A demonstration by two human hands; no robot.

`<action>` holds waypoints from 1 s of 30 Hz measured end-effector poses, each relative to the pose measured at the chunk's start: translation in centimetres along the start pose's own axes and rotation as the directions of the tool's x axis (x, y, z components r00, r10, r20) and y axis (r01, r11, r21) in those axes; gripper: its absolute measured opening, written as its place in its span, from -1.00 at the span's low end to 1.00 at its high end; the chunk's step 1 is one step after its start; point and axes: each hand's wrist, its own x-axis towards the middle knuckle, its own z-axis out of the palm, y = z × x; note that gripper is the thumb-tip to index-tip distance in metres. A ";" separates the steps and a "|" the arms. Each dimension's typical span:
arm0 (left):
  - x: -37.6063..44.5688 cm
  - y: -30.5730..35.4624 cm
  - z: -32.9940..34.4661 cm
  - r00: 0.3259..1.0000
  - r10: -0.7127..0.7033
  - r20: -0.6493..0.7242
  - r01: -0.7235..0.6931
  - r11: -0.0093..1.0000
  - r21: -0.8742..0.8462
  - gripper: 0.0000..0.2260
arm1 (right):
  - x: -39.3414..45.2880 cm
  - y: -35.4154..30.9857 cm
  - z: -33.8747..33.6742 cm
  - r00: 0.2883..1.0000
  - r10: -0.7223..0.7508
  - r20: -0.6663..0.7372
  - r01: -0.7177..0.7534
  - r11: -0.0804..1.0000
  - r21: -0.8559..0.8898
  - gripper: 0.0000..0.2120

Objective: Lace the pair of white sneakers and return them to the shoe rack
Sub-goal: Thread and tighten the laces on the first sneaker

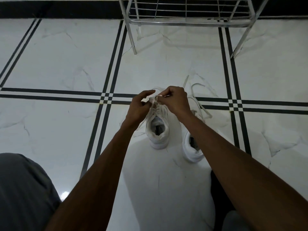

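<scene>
My right hand point(177, 101) and left hand point(139, 106) both pinched the white lace point(154, 99) over the left sneaker point(157, 129). Two sneakers stood side by side on the tiled floor point(66, 64), right sneaker point(193, 147) included, toes pointing away toward one shoe rack point(188, 22).
</scene>
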 end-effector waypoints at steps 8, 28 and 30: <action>0.2 -0.2 -0.2 0.997 0.047 -0.067 -0.027 0.961 0.274 -0.76 | -0.5 -0.3 -1.2 0.984 0.108 0.142 -0.135 0.970 0.200 -0.83; -4.6 -2.6 -3.0 0.935 0.088 -0.343 0.194 0.683 0.704 -0.81 | -0.2 3.1 -4.0 0.955 0.197 -0.224 -0.285 0.823 -0.491 -0.68; -4.7 -3.0 -2.9 0.931 0.079 -0.357 0.212 0.678 0.704 -0.82 | -0.3 3.0 -4.0 0.952 0.192 -0.237 -0.288 0.822 -0.491 -0.70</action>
